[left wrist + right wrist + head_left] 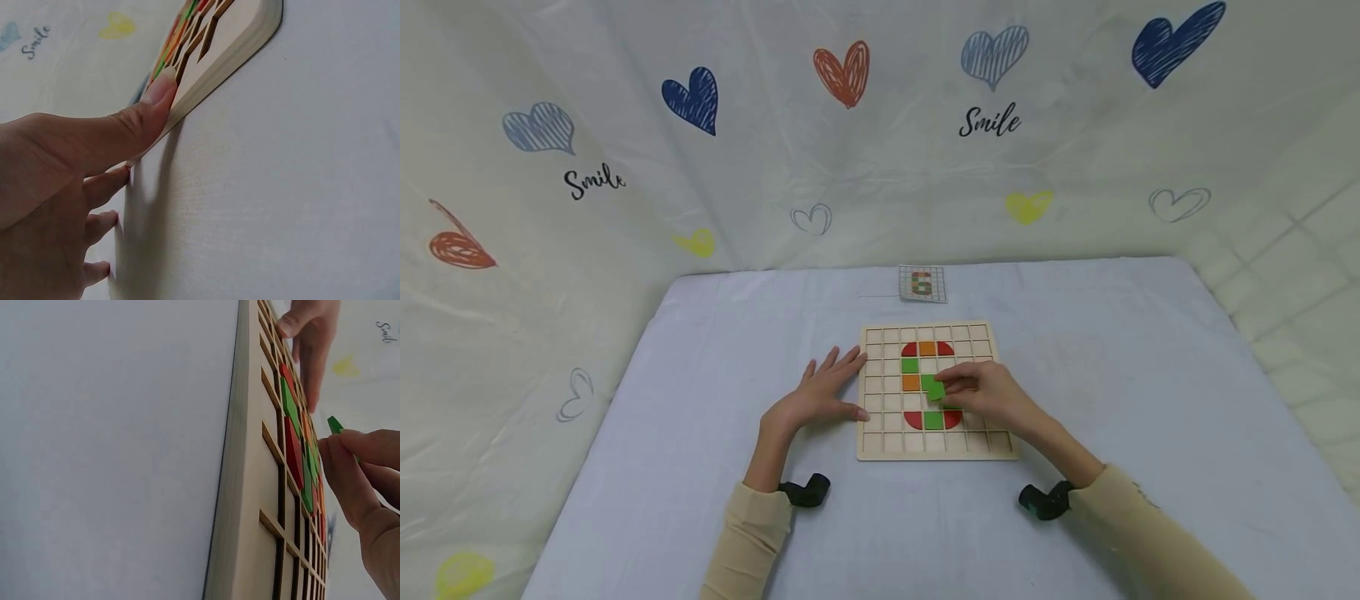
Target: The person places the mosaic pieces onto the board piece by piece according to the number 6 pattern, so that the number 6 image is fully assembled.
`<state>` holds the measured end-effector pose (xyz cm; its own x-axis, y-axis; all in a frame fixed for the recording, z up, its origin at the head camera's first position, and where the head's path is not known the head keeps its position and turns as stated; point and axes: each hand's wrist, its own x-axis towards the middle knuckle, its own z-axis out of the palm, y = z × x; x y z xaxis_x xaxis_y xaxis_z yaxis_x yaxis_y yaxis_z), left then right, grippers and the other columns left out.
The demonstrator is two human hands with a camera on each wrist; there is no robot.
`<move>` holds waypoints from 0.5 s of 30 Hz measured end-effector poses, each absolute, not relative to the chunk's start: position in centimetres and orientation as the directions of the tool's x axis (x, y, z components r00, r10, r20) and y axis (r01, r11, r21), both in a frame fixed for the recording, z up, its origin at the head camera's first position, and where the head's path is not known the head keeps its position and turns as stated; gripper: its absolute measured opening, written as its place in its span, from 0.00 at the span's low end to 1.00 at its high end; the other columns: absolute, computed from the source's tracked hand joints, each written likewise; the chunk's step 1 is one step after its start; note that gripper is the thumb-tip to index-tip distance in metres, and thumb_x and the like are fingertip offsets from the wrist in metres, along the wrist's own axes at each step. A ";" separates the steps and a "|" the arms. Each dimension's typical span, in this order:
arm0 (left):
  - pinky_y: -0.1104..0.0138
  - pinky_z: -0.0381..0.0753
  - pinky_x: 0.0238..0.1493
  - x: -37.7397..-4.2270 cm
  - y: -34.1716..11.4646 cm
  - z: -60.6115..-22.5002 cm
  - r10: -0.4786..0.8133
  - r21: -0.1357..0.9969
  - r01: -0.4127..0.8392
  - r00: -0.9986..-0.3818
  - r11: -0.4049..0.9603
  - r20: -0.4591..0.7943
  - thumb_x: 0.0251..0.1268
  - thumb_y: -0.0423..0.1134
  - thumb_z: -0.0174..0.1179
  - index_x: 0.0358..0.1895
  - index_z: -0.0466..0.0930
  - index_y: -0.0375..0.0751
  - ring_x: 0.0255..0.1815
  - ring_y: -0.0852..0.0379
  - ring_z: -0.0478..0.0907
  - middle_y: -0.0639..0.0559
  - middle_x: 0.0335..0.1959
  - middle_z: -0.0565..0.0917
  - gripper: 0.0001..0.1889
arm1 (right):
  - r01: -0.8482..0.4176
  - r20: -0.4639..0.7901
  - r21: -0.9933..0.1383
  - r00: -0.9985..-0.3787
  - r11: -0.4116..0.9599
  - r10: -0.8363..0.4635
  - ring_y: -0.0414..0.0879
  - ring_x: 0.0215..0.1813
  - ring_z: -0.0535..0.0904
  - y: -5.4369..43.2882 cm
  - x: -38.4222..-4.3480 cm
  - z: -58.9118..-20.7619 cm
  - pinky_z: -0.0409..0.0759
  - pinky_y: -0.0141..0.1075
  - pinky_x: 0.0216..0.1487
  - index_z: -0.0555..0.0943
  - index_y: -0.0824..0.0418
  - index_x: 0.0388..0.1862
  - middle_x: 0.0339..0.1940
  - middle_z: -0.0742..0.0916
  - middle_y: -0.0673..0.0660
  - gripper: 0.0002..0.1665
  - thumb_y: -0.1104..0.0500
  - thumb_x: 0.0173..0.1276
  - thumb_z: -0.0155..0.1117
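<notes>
A wooden grid board [880, 454] lies on the table with red, orange and green tiles set in its cells. My right hand [992, 393] pinches a green square tile [936, 390] between thumb and fingers, over the middle of the grid. In the right wrist view this green tile [334, 425] shows tilted, raised above the board's surface. At the board's left side, my left hand [816, 400] has its fingers spread and fairly straight. Its thumb [161, 87] rests on the rim in the left wrist view, with the other fingertips along the edge.
A small printed card [922, 284] with a coloured grid pattern lies behind the board. White cloth covers the table [737, 350]. Behind it hangs a pale curtain [910, 167] with hearts and lettering. Each wrist wears a black camera mount [807, 490].
</notes>
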<state>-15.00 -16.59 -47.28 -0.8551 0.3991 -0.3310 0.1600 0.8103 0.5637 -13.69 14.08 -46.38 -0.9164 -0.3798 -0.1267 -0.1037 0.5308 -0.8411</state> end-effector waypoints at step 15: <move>0.45 0.26 0.83 -15.1 -16.6 -47.4 0.390 0.557 0.156 -0.859 0.816 -0.332 0.59 0.53 0.75 0.84 0.51 0.54 0.87 0.49 0.31 0.58 0.86 0.46 0.53 | -0.165 -0.097 -0.796 -0.915 0.583 -0.392 0.43 0.38 0.83 11.7 -13.6 -46.8 0.84 0.32 0.43 0.89 0.64 0.48 0.39 0.90 0.54 0.15 0.64 0.62 0.76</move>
<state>-15.10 -16.57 -47.40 -0.8588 0.3904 -0.3316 0.1556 0.8157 0.5571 -13.55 11.66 -46.81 -0.9147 -0.3922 -0.0973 -0.1653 0.5829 -0.7956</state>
